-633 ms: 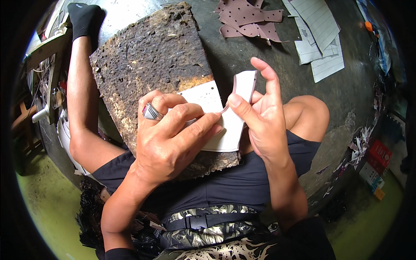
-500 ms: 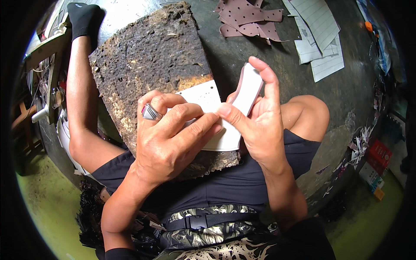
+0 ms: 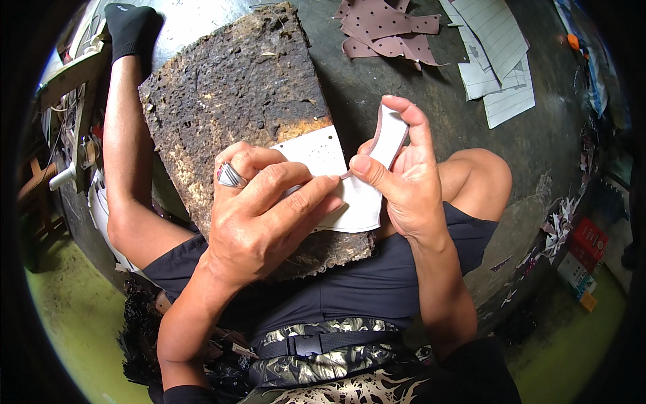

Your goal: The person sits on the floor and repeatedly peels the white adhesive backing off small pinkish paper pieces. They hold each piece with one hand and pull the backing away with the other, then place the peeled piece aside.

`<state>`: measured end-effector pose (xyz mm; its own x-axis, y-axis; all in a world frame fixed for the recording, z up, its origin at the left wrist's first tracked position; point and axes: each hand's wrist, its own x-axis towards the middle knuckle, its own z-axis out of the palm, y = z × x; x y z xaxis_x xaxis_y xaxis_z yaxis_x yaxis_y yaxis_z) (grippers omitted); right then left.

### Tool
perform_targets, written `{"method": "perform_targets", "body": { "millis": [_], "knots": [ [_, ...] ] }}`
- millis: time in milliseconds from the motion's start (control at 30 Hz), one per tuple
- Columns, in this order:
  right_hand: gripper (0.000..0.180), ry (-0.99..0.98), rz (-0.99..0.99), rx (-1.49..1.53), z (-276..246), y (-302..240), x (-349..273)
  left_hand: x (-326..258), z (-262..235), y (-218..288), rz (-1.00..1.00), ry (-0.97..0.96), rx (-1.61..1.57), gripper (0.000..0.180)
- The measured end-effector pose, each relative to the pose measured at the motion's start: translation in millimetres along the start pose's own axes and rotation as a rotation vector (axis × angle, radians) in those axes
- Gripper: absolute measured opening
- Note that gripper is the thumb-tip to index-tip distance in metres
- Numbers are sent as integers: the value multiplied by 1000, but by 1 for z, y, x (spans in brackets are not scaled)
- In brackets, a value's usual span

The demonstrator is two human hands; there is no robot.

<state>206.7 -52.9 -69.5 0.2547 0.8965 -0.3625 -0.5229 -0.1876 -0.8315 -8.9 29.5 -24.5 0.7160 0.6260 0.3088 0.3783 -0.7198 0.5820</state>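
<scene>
A curved white sheet piece (image 3: 362, 205) with a dusky-pink edge lies partly on the dark, rough board (image 3: 229, 87) across my lap. Its upper end bends up into my right hand (image 3: 418, 192), gripped between thumb and curled fingers. My left hand (image 3: 252, 212), with a silver ring, pinches the piece's edge near its middle, index fingertip and thumb together. Beyond these fingers, a white section with small punched holes (image 3: 313, 151) rests on the board; the left hand hides where it meets the curved piece.
Brownish-pink dotted cutouts (image 3: 387, 30) lie in a pile at the far side. White lined sheets (image 3: 498, 60) overlap at the far right. Shredded scraps (image 3: 558, 225) and a red box (image 3: 589, 242) are along the right rim. A wooden frame (image 3: 70, 87) stands at the left.
My right hand has shifted slightly right and down, bending the piece's upper end more. The left hand has barely moved, still pinching the edge.
</scene>
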Motion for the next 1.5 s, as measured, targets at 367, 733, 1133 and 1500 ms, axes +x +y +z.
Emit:
{"method": "perform_targets", "body": {
  "millis": [367,733,1133,1500],
  "knots": [
    [79,13,25,-35,-12,11,2,0,2,1,-19,6,3,36],
    [74,52,29,-15,-18,21,1,-2,4,0,-8,19,10,38],
    [70,78,53,-59,-22,27,1,-1,4,2,-6,22,43,39],
    [59,132,91,-146,-27,33,-1,1,8,4,-17,52,76,36]
  ]
}}
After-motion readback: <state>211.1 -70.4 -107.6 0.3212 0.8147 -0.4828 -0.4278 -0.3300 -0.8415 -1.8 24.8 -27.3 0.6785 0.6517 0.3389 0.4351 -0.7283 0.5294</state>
